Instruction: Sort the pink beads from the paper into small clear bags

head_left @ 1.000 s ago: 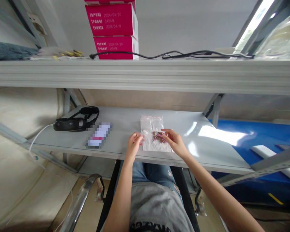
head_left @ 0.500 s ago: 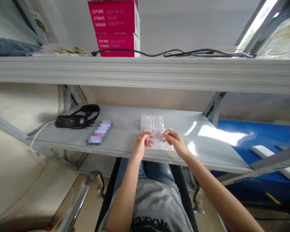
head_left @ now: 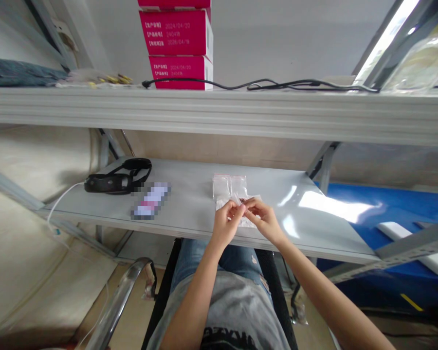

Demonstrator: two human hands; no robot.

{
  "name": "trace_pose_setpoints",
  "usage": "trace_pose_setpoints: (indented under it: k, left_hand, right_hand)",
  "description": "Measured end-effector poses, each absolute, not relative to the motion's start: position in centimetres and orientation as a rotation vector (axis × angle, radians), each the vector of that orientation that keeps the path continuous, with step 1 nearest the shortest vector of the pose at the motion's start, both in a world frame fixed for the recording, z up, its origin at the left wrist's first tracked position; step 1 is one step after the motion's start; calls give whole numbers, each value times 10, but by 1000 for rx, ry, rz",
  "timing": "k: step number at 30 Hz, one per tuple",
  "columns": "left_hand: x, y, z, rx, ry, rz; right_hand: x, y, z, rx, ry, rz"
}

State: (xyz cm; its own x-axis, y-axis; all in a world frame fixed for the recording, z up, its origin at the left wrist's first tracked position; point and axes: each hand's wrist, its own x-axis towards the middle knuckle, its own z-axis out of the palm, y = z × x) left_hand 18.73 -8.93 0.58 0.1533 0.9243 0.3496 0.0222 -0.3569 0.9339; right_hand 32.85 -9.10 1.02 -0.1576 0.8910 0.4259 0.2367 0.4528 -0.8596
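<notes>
Grey metal shelf (head_left: 184, 194) as landmark, low in front of lap. Left hand (head_left: 226, 224) and right hand (head_left: 264, 221) both over shelf's middle, fingertips nearly meeting. Left fingers (head_left: 239, 208) closed in a tight pinch on clear plastic bag (head_left: 230, 190); right fingers (head_left: 251, 203) also pinched, apparently on same film, no gap showing. Exact hold partly hidden by fingertips. Tiny reddish bits (head_left: 244, 200) barely visible beside right fingers, too small to name. Bag flat on shelf, its lower part under hands, red-edged top away from body. Black strap (head_left: 117, 177) on shelf toward left end; pixel-blurred packet (head_left: 151, 200) on shelf between strap and hands. Red boxes (head_left: 177, 36) on ledge (head_left: 219, 109) above shelf, black cable (head_left: 263, 85) beside them.

Risks, as judged: thin film slipping from fingertips if pinch eases; loose bits scattering over shelf's smooth surface if bag tips; bits dropping off shelf's front edge toward lap, given hands' closeness to that edge.
</notes>
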Motion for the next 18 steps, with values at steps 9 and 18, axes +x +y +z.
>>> trace_pose_setpoints:
  k: [9, 18]
  left_hand:
    - [180, -85, -1, 1764, 1071, 1233]
    - [170, -86, 4, 2237, 1255, 1016]
  right_hand:
    - [330, -92, 14, -994, -1823, 659]
    - [331, -88, 5, -1128, -1922, 428]
